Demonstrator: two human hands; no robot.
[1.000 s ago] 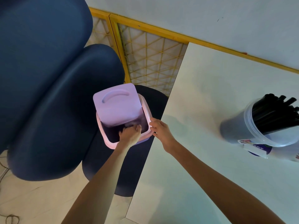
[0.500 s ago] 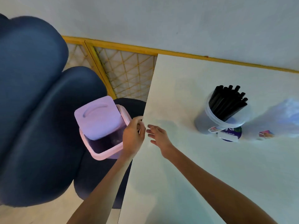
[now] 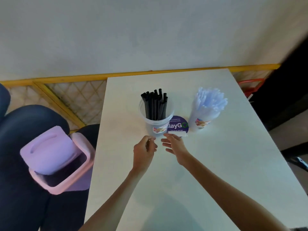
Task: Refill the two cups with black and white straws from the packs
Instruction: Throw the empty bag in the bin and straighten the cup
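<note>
Two clear plastic cups stand upright on the white table [image 3: 208,164]. The left cup [image 3: 156,125] is full of black straws [image 3: 155,104]. The right cup [image 3: 200,122] is full of white straws [image 3: 209,101]. My left hand [image 3: 145,150] hovers just in front of the left cup, fingers loosely curled and holding nothing that I can see. My right hand [image 3: 173,144] is beside it, fingers relaxed and spread, just short of the cups. No straw packs are in view.
A round purple sticker [image 3: 178,125] lies on the table between the cups. A pink bin [image 3: 58,164] with a swing lid stands on a dark stool left of the table. Blue seats are at far left, a wall and yellow-framed lattice behind.
Both hands have left the pink bin and moved right over the table to just in front of the black-straw cup. The view has swung right, bringing the white-straw cup into sight.
</note>
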